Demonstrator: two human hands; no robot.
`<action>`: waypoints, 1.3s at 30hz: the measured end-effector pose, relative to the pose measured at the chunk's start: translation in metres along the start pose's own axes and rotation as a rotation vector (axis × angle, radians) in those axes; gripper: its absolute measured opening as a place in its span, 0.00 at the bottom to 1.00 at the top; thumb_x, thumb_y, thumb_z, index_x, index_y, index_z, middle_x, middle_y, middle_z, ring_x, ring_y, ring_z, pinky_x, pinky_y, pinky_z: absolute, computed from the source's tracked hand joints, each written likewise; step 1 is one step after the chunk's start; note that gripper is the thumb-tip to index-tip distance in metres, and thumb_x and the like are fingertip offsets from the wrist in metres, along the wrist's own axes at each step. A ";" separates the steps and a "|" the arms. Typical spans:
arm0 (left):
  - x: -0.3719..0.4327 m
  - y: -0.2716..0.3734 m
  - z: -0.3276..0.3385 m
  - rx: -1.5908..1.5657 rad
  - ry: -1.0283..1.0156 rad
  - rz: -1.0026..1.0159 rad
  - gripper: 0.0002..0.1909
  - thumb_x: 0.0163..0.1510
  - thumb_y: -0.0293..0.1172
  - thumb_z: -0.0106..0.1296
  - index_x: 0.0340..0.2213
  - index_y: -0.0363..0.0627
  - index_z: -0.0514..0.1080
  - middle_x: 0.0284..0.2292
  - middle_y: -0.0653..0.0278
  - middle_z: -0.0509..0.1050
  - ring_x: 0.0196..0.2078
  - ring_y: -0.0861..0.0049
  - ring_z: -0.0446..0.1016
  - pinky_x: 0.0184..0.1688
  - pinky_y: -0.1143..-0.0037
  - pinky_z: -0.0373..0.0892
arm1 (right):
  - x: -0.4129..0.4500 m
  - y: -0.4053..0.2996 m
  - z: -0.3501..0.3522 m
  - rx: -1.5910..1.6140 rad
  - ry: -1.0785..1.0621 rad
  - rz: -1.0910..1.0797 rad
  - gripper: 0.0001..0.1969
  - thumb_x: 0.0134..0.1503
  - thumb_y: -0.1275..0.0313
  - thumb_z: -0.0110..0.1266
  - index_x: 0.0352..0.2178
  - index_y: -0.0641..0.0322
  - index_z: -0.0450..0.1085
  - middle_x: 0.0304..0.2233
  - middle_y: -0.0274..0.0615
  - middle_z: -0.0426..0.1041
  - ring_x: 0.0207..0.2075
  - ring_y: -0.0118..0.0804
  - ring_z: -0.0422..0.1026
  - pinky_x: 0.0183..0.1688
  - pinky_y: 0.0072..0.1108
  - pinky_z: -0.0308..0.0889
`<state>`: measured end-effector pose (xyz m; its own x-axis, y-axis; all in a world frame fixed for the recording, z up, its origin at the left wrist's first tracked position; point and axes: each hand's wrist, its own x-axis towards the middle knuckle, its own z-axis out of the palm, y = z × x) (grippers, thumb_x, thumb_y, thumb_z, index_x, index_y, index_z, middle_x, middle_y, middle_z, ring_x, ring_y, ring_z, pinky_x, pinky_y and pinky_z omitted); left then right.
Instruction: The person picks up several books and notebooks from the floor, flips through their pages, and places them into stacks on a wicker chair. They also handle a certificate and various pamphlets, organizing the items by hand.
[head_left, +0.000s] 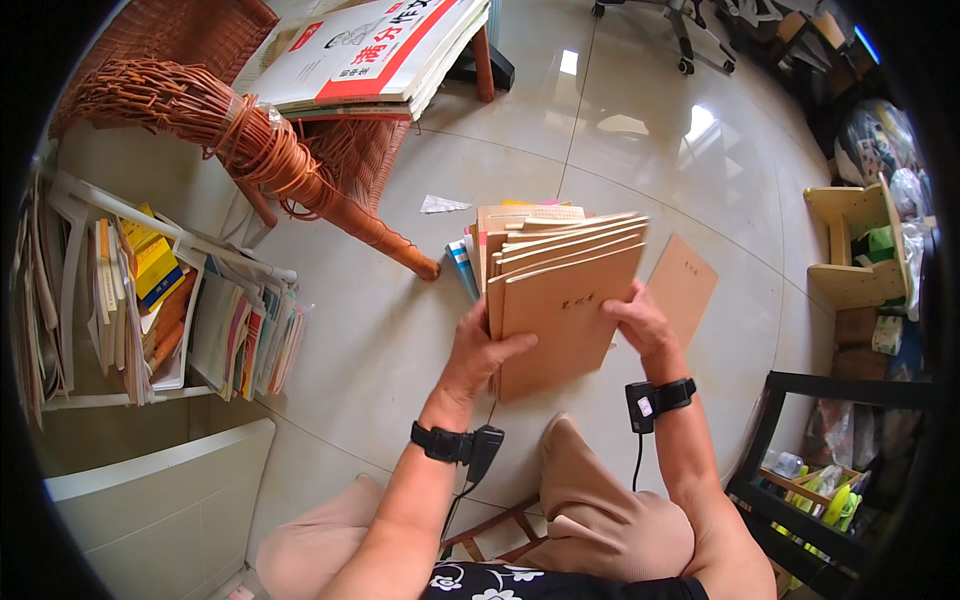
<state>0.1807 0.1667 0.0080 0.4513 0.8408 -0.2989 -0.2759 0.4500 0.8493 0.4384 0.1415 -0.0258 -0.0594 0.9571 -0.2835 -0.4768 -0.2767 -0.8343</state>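
Between my two hands is a stack of brown kraft-cover notebooks (562, 315), tilted and slightly fanned at the top edges. My left hand (484, 349) grips its left side, thumb across the front cover. On the right side, my right hand (637, 322) holds the edge with its thumb on the cover. The front notebook bears printed writing. Behind the stack, partly hidden, more books and papers (463, 262) show blue, pink and yellow edges. One single brown notebook (684, 281) lies on the tiled floor just right of my right hand.
A wicker chair (322, 180) with frayed wrapping stands at upper left, bearing large books (375, 56). At left, a white rack (180, 232) holds books and folders. A paper scrap (445, 204) lies on the floor. Right are a wooden shelf (855, 274) and a black frame (847, 384).
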 end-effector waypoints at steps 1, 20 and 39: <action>0.006 0.006 0.001 0.018 -0.024 0.070 0.30 0.40 0.20 0.60 0.48 0.40 0.65 0.42 0.66 0.72 0.44 0.81 0.69 0.47 0.78 0.67 | 0.002 -0.013 0.002 -0.025 -0.041 -0.109 0.29 0.41 0.78 0.63 0.47 0.66 0.63 0.44 0.39 0.70 0.43 0.31 0.69 0.47 0.25 0.65; 0.063 -0.088 -0.056 0.673 0.058 0.554 0.20 0.46 0.21 0.57 0.42 0.41 0.65 0.38 0.62 0.71 0.40 0.77 0.70 0.42 0.76 0.69 | 0.035 0.040 -0.026 -0.667 0.061 -0.252 0.22 0.41 0.81 0.64 0.40 0.64 0.69 0.36 0.36 0.74 0.37 0.28 0.70 0.39 0.22 0.69; 0.060 -0.079 -0.047 0.719 0.120 0.585 0.18 0.42 0.23 0.55 0.38 0.42 0.65 0.33 0.56 0.70 0.38 0.57 0.71 0.38 0.70 0.68 | 0.017 0.034 -0.015 -0.622 0.139 -0.184 0.18 0.44 0.80 0.63 0.38 0.63 0.69 0.35 0.35 0.73 0.38 0.26 0.68 0.41 0.22 0.67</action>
<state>0.1893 0.1957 -0.0974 0.3046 0.9185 0.2523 0.1782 -0.3151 0.9322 0.4347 0.1474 -0.0661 0.1086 0.9850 -0.1343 0.1298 -0.1480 -0.9804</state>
